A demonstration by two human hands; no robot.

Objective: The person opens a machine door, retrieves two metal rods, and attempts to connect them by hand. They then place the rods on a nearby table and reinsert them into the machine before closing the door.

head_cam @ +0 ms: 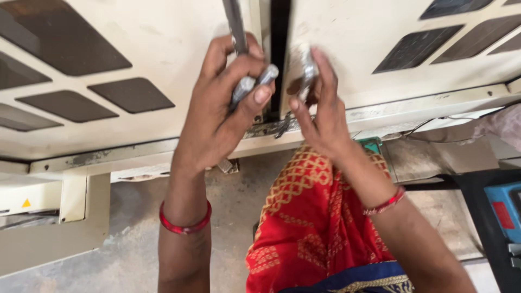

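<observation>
My left hand (220, 111) is raised against a cream metal panel (179, 49) and grips a grey metal rod-like tool (239, 51) that runs upward out of frame, its rounded ends poking out by my thumb. My right hand (320, 111) is just beside it, fingers pinching a small shiny metal part (308, 70) near the dark vertical gap (280, 49) between the two panels. Both wrists wear red bangles. The exact shape of the small part is blurred.
The cream panels have dark angular cut-outs (133, 95). A frame rail (423, 106) runs along their lower edge, with thin wires (434, 125) at right. Below are a concrete floor (135, 239), my red patterned garment (309, 228) and a blue device (504, 209) at right.
</observation>
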